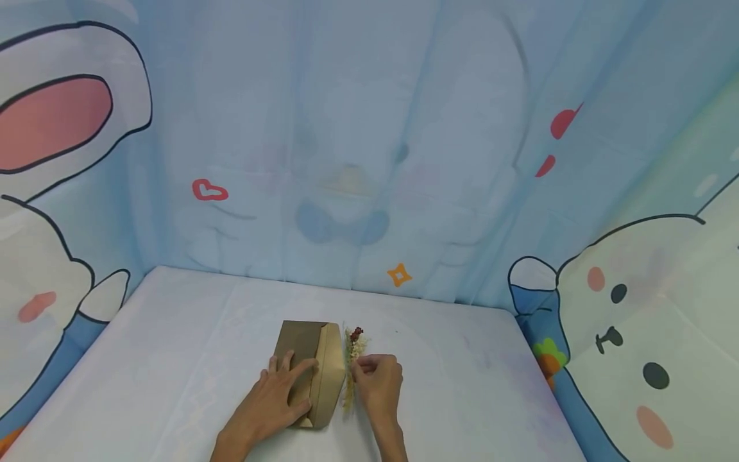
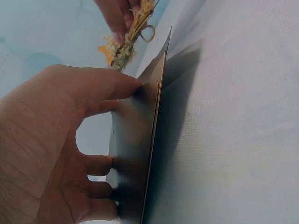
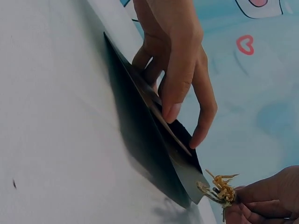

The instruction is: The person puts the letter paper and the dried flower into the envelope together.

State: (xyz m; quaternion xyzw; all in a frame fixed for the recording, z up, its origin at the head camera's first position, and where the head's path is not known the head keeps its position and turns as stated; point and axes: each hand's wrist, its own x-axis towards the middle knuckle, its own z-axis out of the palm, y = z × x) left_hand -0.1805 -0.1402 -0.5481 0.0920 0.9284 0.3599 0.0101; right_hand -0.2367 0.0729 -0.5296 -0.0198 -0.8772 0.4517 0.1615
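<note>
A brown paper envelope (image 1: 329, 385) lies on the white table with its flap folded out to the right. My left hand (image 1: 267, 399) rests on it, fingers spread, fingertips pressing the envelope's face near the opening. In the left wrist view those fingertips touch the brown paper (image 2: 133, 140). Just right of the flap, my right hand (image 1: 381, 385) pinches a small dried-flower bunch (image 1: 356, 346) between thumb and fingers. Pale and dark red blooms point away from me, and tied straw-coloured stems (image 3: 226, 193) show in the right wrist view, beside the flap's edge (image 3: 189, 184).
The white-covered table (image 1: 473, 385) extends to both sides of the hands. A light blue curtain (image 1: 352, 128) with cartoon figures hangs along the table's back edge and sides. A tiny dark speck (image 3: 14, 184) lies on the cloth.
</note>
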